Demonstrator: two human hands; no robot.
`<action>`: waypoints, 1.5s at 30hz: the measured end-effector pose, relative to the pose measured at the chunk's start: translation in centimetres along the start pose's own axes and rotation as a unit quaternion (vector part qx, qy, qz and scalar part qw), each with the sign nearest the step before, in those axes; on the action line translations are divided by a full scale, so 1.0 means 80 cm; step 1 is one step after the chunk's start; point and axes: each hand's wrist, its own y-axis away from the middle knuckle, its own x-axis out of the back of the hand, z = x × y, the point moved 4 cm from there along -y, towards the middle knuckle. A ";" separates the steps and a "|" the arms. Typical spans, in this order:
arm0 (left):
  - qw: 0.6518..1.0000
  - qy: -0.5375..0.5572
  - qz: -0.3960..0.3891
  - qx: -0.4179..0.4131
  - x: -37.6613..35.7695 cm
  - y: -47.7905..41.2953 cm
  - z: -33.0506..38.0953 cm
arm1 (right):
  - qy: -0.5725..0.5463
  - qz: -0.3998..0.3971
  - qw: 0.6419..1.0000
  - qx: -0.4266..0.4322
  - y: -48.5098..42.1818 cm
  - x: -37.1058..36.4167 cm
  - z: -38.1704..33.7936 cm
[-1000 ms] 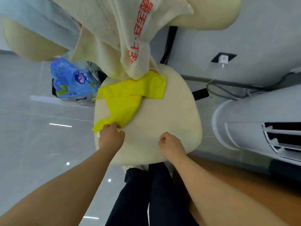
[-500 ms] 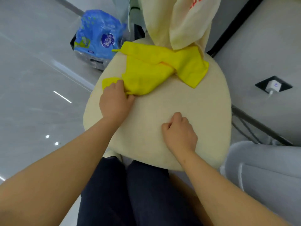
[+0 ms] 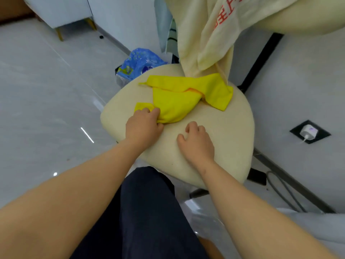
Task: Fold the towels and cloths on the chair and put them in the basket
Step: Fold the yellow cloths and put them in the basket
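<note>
Standing on a pale glossy tile floor (image 3: 46, 94) next to a grey wall, the chair has a cream seat cushion (image 3: 220, 150), and both hands are on it. The left hand (image 3: 143, 126) grips the near end of one yellow cloth (image 3: 179, 101), with its fingers curled into the fabric. The rest of the cloth lies crumpled on the seat beyond both hands. The right hand (image 3: 196, 143) is just beside the left, with its fingers curled under and holding nothing. One cream towel (image 3: 201, 40) with red print hangs further beyond the hands. One blue plastic bag (image 3: 141, 62) sits beyond the left hand in a dark container, and I cannot tell what kind. One white charger (image 3: 308, 130) is in a wall socket, well right of the right hand.
</note>
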 end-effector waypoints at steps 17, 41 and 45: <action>0.988 -0.001 -0.143 0.056 0.004 -0.020 -0.003 | -0.249 0.089 0.964 -0.004 -0.065 0.016 0.021; 0.948 0.183 -0.217 0.143 0.006 -0.147 -0.027 | -0.151 0.107 0.982 0.042 -0.133 0.011 0.025; 0.966 0.100 -0.179 0.158 0.018 -0.162 -0.019 | -0.256 0.102 0.961 -0.011 -0.122 0.022 0.035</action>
